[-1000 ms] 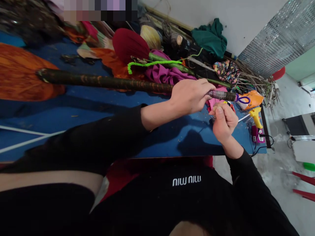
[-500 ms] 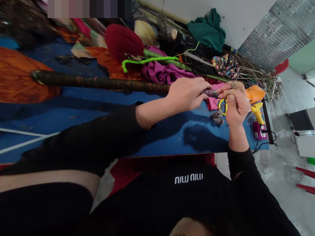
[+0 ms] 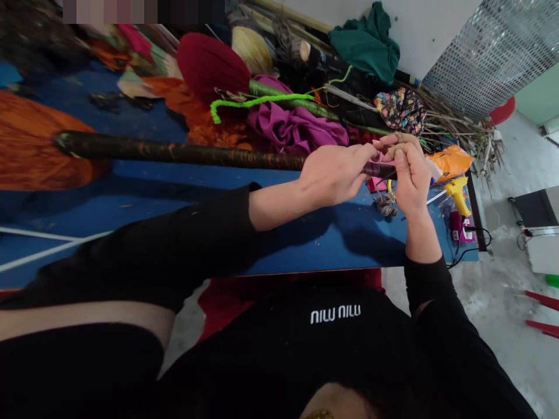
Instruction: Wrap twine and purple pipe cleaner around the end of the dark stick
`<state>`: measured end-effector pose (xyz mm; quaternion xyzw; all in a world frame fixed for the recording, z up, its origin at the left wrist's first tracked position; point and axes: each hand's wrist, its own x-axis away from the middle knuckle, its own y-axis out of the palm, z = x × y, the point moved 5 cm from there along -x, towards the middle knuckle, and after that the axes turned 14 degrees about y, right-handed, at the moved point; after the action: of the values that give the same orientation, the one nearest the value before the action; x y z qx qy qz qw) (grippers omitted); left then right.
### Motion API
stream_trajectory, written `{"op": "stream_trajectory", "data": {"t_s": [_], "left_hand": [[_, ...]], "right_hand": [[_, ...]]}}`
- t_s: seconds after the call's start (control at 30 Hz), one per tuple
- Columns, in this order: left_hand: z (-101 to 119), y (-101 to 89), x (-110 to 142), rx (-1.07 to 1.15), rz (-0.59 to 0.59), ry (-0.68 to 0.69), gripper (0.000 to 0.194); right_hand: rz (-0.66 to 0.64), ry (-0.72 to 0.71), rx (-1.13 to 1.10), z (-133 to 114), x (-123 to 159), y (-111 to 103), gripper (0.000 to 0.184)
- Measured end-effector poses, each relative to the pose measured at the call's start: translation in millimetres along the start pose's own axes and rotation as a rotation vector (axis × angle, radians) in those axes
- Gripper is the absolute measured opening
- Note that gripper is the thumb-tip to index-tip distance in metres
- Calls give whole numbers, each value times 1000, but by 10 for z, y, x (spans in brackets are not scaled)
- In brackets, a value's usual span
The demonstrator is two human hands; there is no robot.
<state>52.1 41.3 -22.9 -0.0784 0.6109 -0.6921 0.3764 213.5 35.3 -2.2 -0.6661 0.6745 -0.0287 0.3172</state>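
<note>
A long dark stick [image 3: 196, 152] lies sideways in front of me, its left end fixed to a gathered orange cloth bundle [image 3: 39, 139]. My left hand [image 3: 334, 171] is closed round the stick near its right end, where a dark purple-brown wrapping shows. My right hand [image 3: 410, 169] is raised at that tip, thumb and fingers pinched together. What it pinches is too small to make out. Just below the tip, a small tangle of grey yarn [image 3: 385, 205] rests on the blue table [image 3: 297, 244], partly beside a pink piece and a yellow handle.
Behind the stick lie a dark red cloth bundle [image 3: 213, 67], purple cloth [image 3: 297, 125], a bright green fuzzy stem [image 3: 262, 100], a floral cloth [image 3: 400, 110] and dry twigs [image 3: 454, 125]. A yellow glue gun [image 3: 458, 195] and a pink power block [image 3: 462, 227] with cables sit near the right edge.
My right hand has moved slightly left and up, closer to my left hand, and its fingers have shifted over the stick's tip. My left hand keeps its hold.
</note>
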Motion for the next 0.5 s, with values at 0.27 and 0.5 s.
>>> {"op": "stream_trajectory", "data": {"t_s": [0.27, 0.5], "left_hand": [[41, 72, 46, -83, 51, 131, 46], [-98, -127, 35, 98, 126, 58, 43]], "right_hand": [[14, 79, -18, 108, -10, 34, 53], [153, 261, -487, 65, 1, -364, 35]]}}
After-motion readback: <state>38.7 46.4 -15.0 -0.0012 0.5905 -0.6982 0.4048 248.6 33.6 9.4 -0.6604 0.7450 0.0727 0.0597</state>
